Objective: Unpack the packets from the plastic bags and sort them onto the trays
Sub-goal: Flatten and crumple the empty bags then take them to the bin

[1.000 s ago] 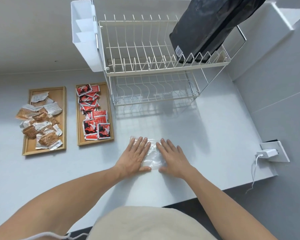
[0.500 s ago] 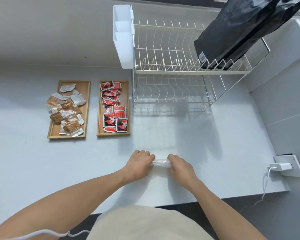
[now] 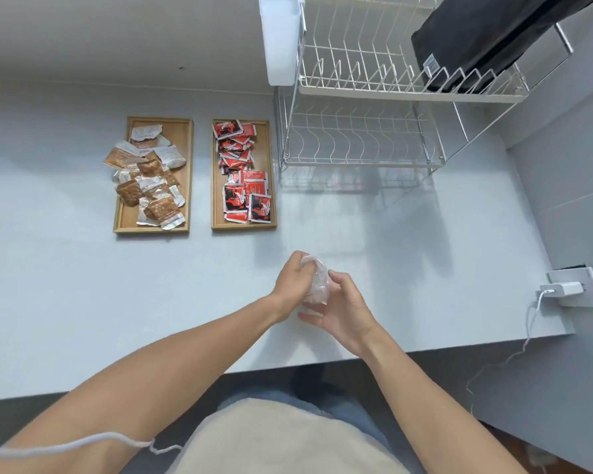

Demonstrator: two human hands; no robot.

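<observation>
Item: clear plastic bag [image 3: 317,285], crumpled into a small wad, held above the white counter [image 3: 65,285] between left hand [image 3: 293,285], closed on its top, and right hand [image 3: 344,311], cupped around its side. Beyond, left: two wooden trays, one tray [image 3: 182,172] with brown-and-white packets [image 3: 148,176], the other tray [image 3: 216,200] with red-and-black packets [image 3: 243,179]; print unreadable. Farthest: wire dish rack [image 3: 374,97] bearing a black bag [image 3: 476,42] with a barcode label.

- Even, bright, cool light; no hard glare on the desk [image 3: 83,285].
- Soft shadows fall toward the viewer, under the dish rack [image 3: 367,131] and the black bag [image 3: 476,39].
- Wide-angle bowing at the edges: the desk rim curves.
- Mild blur overall; packet print unreadable.
</observation>
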